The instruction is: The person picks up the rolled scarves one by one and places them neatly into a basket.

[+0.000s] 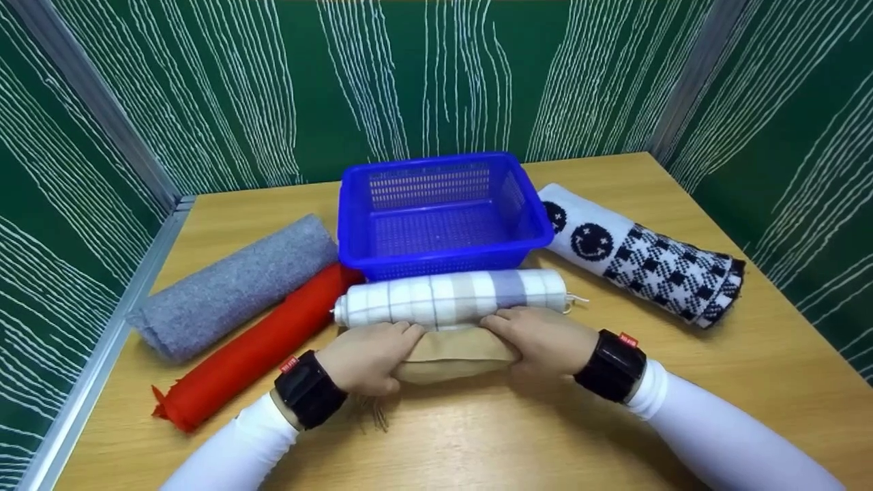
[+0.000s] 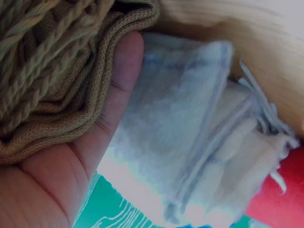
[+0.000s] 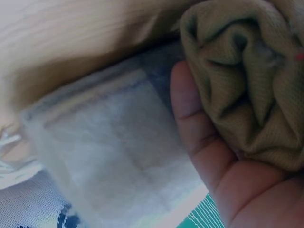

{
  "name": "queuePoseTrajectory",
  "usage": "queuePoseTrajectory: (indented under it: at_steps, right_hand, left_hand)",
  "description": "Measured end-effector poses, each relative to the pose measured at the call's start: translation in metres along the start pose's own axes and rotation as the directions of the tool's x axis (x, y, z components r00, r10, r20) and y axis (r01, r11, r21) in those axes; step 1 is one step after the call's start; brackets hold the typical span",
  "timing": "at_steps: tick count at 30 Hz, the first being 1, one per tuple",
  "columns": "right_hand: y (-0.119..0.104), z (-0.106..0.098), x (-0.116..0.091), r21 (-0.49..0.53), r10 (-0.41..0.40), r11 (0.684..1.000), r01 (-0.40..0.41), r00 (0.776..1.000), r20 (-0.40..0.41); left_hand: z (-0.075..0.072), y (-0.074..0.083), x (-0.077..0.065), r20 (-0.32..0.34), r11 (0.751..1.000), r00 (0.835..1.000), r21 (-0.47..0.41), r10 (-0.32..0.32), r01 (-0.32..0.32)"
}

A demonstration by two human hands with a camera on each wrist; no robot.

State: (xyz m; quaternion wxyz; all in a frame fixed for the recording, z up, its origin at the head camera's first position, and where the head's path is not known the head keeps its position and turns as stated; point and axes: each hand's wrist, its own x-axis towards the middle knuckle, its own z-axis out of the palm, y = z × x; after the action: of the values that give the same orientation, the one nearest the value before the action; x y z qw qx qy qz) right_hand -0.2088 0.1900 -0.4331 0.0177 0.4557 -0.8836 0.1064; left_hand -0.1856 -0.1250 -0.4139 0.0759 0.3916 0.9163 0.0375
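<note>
Both hands hold a rolled tan scarf (image 1: pixel 458 354) close over the table, one at each end. My left hand (image 1: pixel 372 351) grips its left end, where twisted fringe (image 2: pixel 52 61) hangs out. At the other end my right hand (image 1: pixel 545 337) grips the roll, whose folded layers (image 3: pixel 247 80) show in the right wrist view. Just beyond the fingers lies a rolled white plaid scarf (image 1: pixel 443 296), parallel to the tan one. Its pale folded ends appear beside the fingers in both wrist views.
A blue plastic basket (image 1: pixel 436 262) with nothing in it stands behind the plaid roll. A grey roll (image 1: pixel 235 290) and a red roll (image 1: pixel 256 348) lie slanted at left. To the right is a black-and-white patterned roll (image 1: pixel 641 256). Green walls (image 1: pixel 409 82) border the table (image 1: pixel 470 443).
</note>
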Motion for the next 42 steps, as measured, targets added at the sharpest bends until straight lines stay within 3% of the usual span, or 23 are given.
queuePoseTrajectory:
  at_steps: [10,26,42]
  right_hand:
    - [0.0,-0.009,0.001,0.034,-0.003,0.999,0.003,1.0,0.0]
    - [0.001,-0.02,0.001,-0.02,-0.038,0.999,0.037,0.999,-0.035]
    - [-0.004,-0.034,0.005,-0.058,-0.032,0.998,0.03,0.999,-0.028]
  left_hand:
    - [-0.008,0.001,-0.001,-0.004,0.999,1.0,-0.039,-0.024,0.023]
    - [-0.017,-0.001,-0.003,-0.029,0.997,0.999,-0.072,-0.016,0.014]
    - [-0.032,0.0,-0.006,-0.057,1.0,0.998,-0.03,-0.007,0.005]
